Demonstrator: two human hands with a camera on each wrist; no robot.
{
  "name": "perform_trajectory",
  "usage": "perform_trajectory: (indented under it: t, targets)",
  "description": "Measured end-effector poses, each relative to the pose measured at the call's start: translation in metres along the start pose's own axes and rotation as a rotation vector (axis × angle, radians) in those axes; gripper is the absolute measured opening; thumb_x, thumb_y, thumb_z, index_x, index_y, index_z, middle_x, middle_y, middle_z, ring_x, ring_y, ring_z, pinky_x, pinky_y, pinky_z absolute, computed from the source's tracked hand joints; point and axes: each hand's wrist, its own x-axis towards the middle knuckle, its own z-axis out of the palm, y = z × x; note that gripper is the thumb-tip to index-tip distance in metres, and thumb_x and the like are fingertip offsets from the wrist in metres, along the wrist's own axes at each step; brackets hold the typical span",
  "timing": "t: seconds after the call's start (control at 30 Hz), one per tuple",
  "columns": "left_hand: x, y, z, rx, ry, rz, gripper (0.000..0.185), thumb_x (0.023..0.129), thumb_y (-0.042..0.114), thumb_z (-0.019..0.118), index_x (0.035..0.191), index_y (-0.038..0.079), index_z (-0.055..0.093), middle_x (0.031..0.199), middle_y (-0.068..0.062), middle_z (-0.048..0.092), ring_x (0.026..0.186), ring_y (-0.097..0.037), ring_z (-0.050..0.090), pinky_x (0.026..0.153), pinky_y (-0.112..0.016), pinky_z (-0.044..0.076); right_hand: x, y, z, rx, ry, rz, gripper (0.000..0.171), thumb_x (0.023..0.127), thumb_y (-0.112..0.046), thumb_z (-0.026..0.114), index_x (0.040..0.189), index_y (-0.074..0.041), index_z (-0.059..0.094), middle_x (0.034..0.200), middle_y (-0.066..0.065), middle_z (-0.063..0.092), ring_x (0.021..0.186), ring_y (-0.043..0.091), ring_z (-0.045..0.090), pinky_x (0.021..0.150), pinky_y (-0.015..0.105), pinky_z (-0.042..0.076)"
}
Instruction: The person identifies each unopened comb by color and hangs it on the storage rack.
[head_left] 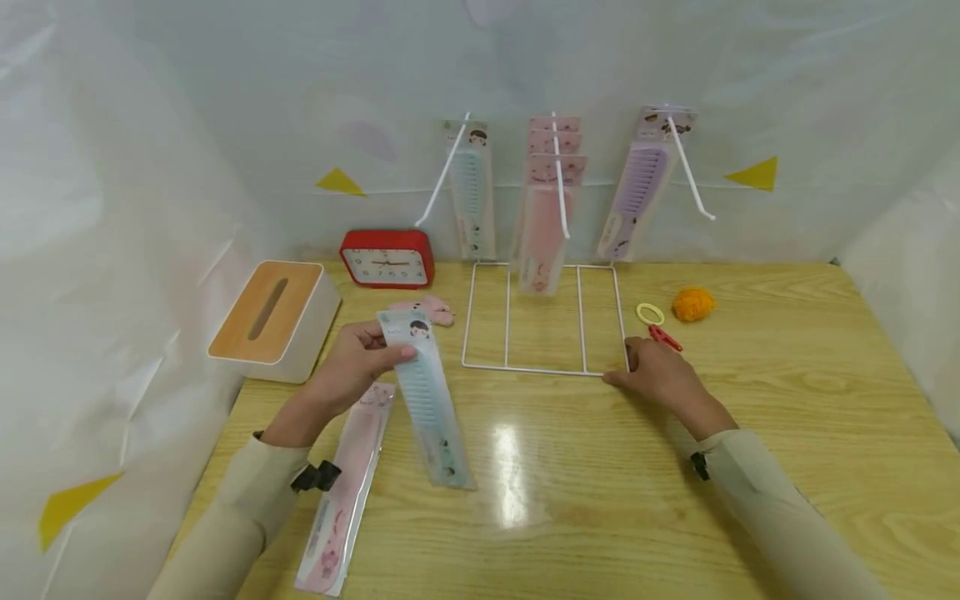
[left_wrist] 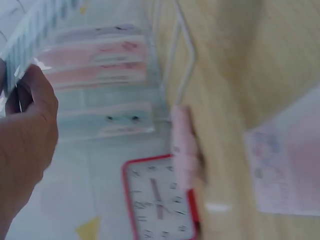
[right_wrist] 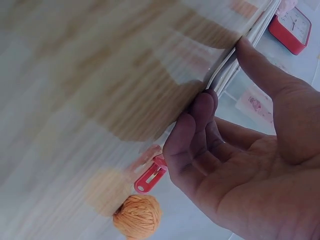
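Left hand [head_left: 358, 360] pinching the top of a packaged blue comb [head_left: 427, 400], whose lower end rests on the table [head_left: 787, 433] left of centre, tilted. Right hand [head_left: 660, 375], fingers relaxed, touching the front right corner of the white wire rack [head_left: 543, 367] at mid-table. A packaged pink comb [head_left: 347, 487] lies flat near the front left edge. Red clip [head_left: 664, 337] just beside the right hand.

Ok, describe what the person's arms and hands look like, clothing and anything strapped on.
Both arms wear long beige sleeves down to the wrists. The left hand and right hand are bare, with no gloves or rings showing. A small black clip or strap sits at each cuff.
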Motion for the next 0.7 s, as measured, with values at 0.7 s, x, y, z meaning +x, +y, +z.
perform_trajectory:
  t: [0.7]
  targets:
    - [0.034,0.088,0.028,0.084,0.276,0.192,0.029,0.087,0.014,0.078,0.109,-0.003,0.071,0.092,-0.006,0.074,0.075,-0.017,0.068,0.076,-0.03,0.058,0.0,0.0,0.001,-0.003,-0.011,-0.015,0.04,0.085,-0.032,0.078,0.076,-0.007,0.048,0.063,0.002,0.045,0.058,0.018,0.042,0.052,0.031,0.032]
